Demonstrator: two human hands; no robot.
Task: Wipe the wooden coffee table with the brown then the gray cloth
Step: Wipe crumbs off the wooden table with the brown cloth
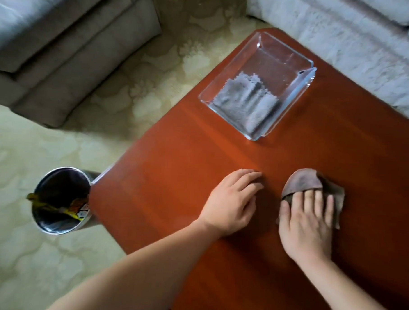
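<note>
Lying flat on the wooden counter (199, 154), the brown cloth (300, 182) sits directly under the right hand (308, 225), near the counter's near-right area. The cloth is bunched: a rounded fold projects beyond the fingertips, and a further flap shows to the right of the fingers. The right forearm enters from the lower right, with the hand palm-down and the fingers extended and slightly spread over the cloth. The right grip is released, not clenched; it presses the cloth flat against the counter rather than pinching it. The left hand (232, 203) rests palm-down on the bare counter just beside the right hand, left of the cloth and not touching it. The left forearm enters from the lower left, crossing the counter's edge. The left grip is released and holds nothing, fingers loosely together and lightly curved. The gray cloth (245, 102) lies folded inside a clear glass tray (302, 88) at the far part of the counter, well apart from both hands. A metal bin (55, 223) holding a yellow wrapper (56, 207) stands on the carpet (35, 147) beside the counter's left corner. Sofas (63, 43) border the far side.
</note>
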